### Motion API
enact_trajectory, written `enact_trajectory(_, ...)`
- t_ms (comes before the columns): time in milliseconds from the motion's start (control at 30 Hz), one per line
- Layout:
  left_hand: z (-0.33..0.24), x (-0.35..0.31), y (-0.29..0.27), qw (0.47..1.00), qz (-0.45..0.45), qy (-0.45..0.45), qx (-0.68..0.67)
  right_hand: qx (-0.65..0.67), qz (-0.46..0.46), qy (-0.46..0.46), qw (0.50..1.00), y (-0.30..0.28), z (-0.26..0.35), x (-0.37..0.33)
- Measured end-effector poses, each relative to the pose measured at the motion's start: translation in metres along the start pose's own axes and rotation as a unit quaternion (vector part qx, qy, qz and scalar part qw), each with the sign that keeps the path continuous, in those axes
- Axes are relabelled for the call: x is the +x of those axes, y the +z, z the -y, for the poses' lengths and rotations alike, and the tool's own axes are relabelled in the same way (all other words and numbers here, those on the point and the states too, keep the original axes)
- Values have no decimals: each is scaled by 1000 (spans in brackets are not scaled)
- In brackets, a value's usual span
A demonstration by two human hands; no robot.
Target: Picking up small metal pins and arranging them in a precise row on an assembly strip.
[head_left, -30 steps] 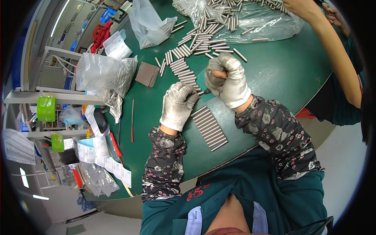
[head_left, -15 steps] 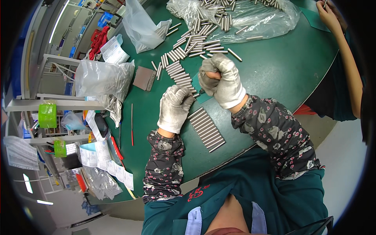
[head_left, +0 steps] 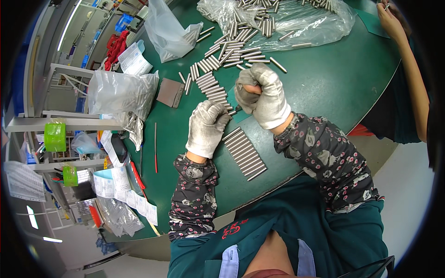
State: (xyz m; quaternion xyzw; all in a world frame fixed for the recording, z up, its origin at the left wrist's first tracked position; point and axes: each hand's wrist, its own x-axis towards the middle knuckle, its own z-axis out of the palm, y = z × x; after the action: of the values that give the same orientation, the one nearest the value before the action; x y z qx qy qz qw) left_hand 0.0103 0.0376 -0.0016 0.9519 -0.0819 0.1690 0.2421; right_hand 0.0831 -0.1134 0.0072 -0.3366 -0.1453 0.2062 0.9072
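Note:
My left hand (head_left: 206, 129), in a whitish work glove, is closed beside the lower end of a row of steel pins (head_left: 212, 89). Its curled fingertips face right and hide whatever they may hold. To its right, my right hand (head_left: 263, 95) is closed in a soiled glove with a bare thumb showing. A small dark tip (head_left: 238, 108) juts out under its fingers; the rest of that object is hidden. Both hands are over a green sheet (head_left: 243, 114). Just below them, several steel pins (head_left: 244, 154) lie side by side in a neat slanted block on the green table.
A clear plastic bag (head_left: 320, 28) and a loose heap of pins (head_left: 238, 41) spread across the table's far side. Left lie a grey-brown block (head_left: 170, 92), a thin rod (head_left: 156, 148), red-handled pliers (head_left: 137, 175) and papers (head_left: 123, 185). Another person's hand (head_left: 391, 22) is at the far right.

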Motion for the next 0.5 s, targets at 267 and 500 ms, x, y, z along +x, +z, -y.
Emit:
enact_trajectory(267, -1, 0, 0, 1000, 2, -3, -11, 0, 18, -4, 1000, -1, 2, 1)
enact_trajectory(500, -1, 1, 1, 1000, -3, 7, -17, -35, 44, -18, 998, -1, 2, 0)
